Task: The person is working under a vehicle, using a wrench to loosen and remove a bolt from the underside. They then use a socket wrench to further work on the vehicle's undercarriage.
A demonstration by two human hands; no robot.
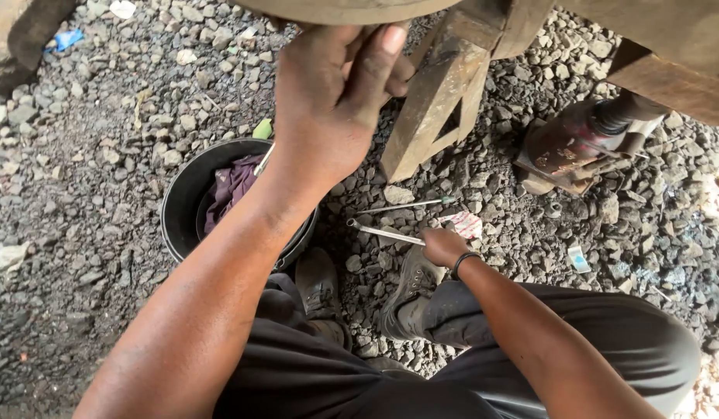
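Nearest: dark trousers and two worn shoes [410, 287] planted on the gravel [88, 194]. Right hand [443, 247], lower down, closed around the end of a thin metal rod [379, 231] lying on the stones by the shoe. Left hand [336, 93], raised, fingers curled up against the rusty frame [445, 85] overhead. Beside the left forearm, a black bucket [181, 206] with purple cloth [231, 186] inside. Farther right, a rusted jack [577, 147] under the beam.
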